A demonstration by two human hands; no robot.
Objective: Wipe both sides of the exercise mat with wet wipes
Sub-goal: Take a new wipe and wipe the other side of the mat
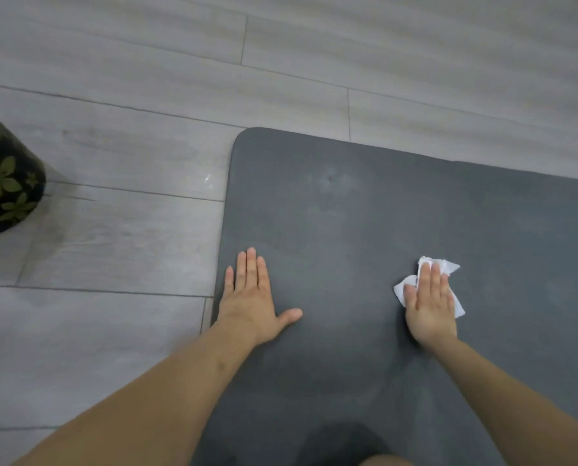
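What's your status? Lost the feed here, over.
Left hand flat on mat, bracing. Right hand pressing wet wipe flat on mat. Nothing in the way.

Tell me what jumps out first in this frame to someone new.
The dark grey exercise mat fills the right and centre, on a pale plank floor. The right hand presses a white wet wipe flat on it; the left hand rests flat near the mat's left edge. A dark floral-patterned object sits far left.
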